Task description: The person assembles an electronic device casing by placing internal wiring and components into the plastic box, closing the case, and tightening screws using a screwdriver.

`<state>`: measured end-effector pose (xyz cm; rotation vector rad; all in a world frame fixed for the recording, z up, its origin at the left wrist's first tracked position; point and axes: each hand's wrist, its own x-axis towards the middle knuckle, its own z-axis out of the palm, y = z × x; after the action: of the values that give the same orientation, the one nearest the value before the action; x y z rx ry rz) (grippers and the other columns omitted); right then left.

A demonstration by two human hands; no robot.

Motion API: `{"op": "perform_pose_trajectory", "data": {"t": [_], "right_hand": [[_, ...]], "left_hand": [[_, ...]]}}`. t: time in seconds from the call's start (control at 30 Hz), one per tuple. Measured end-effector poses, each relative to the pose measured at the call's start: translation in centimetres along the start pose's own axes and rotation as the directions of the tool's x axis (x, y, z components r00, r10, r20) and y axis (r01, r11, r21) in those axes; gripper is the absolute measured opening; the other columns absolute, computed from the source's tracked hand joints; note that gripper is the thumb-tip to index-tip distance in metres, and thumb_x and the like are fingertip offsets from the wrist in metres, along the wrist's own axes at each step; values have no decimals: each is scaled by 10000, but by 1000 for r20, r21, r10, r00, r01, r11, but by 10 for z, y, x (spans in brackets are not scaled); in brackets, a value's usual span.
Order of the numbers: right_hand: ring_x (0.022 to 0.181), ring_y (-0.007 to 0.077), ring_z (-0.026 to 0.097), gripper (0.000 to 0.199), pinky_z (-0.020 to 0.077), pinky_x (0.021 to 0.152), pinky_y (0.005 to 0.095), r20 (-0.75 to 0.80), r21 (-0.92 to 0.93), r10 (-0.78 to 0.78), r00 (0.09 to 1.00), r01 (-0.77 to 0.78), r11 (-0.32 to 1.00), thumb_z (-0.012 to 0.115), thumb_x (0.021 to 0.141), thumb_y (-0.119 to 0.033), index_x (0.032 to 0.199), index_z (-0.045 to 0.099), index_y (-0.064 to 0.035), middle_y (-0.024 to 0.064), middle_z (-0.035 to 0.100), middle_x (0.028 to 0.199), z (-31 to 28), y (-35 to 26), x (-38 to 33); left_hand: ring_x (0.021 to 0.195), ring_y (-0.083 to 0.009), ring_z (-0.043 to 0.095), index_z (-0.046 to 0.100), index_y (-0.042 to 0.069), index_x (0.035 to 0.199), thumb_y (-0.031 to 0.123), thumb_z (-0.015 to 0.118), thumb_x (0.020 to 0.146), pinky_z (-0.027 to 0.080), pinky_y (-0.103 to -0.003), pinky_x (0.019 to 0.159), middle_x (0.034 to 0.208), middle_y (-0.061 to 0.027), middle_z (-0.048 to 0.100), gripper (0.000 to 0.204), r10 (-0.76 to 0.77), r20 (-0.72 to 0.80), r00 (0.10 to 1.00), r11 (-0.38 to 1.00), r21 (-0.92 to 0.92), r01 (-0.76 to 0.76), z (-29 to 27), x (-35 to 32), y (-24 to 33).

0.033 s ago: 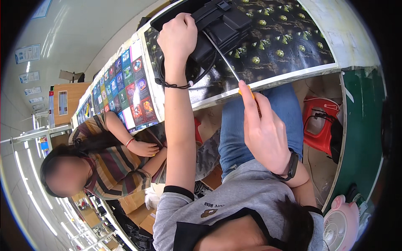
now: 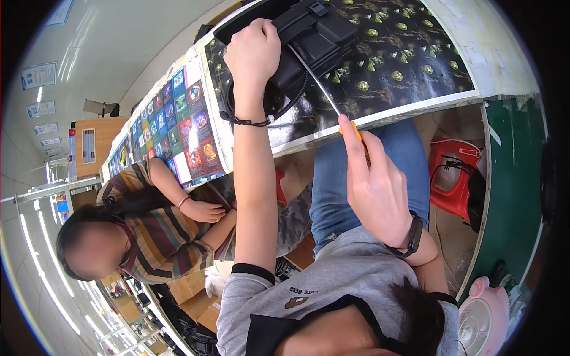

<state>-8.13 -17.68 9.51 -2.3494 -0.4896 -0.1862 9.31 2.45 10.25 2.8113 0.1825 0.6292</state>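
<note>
My left hand [image 2: 254, 50] clamps the black box [image 2: 314, 38] on the worktop [image 2: 415, 77], right hand [image 2: 377, 184] grips the screwdriver [image 2: 332, 98], tip at the box; no visible change.

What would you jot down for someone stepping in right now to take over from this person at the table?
Left hand: pressed on top of the black device, steadying it on the patterned table cover.
Right hand: gripping the orange-handled screwdriver, long shaft angled up, tip at the device's side.
Black cable loops beside the device, near the left wrist.
Done: device held, tool in place. Whether any screw is out cannot be seen.
Left: likely finishing the screw under the tip.
</note>
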Motion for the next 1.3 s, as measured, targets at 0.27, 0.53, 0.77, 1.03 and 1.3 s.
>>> {"op": "perform_pose_trajectory", "data": {"t": [0.27,0.53,0.77,1.03,1.3], "right_hand": [[704,159,614,686,565,569,273,39,-409,-82,996,91,908,620,781,-20,1438,451,-130,93,556,1091,-11,2,1],[743,253,663,645,578,615,341,2,-208,-91,996,89,974,616,811,20,1423,468,-119,132,574,1065,-1,11,-5],[729,272,663,533,551,631,344,-56,228,8,998,5,974,595,876,31,1390,501,-74,158,617,965,12,17,-9],[639,44,506,483,409,536,171,261,764,274,926,-371,528,535,963,-54,1440,459,-80,51,612,957,8,33,-9],[579,37,342,563,224,381,149,563,221,-182,806,-358,-907,377,1028,-52,1547,180,-150,114,444,1102,16,70,-3]], "left_hand": [[905,-398,665,719,124,1041,305,434,933,525,-470,812,935,-181,707,354,-12,3,1000,999,-37,12,-2,-4,-1],[898,-338,677,728,116,1029,283,464,923,529,-428,801,976,-127,715,330,17,-51,999,993,-117,-23,-2,-14,-4],[867,-327,684,734,112,1012,271,476,913,536,-415,772,951,-116,718,319,23,-80,997,991,-131,-33,-2,-17,-6],[922,-347,672,728,186,1083,344,471,913,516,-417,819,962,-141,714,346,-3,-78,997,987,-161,-10,0,-16,-6],[926,-344,672,725,178,1084,333,474,917,518,-417,827,993,-127,713,339,-18,-101,995,990,-139,4,2,-17,-5]]}}
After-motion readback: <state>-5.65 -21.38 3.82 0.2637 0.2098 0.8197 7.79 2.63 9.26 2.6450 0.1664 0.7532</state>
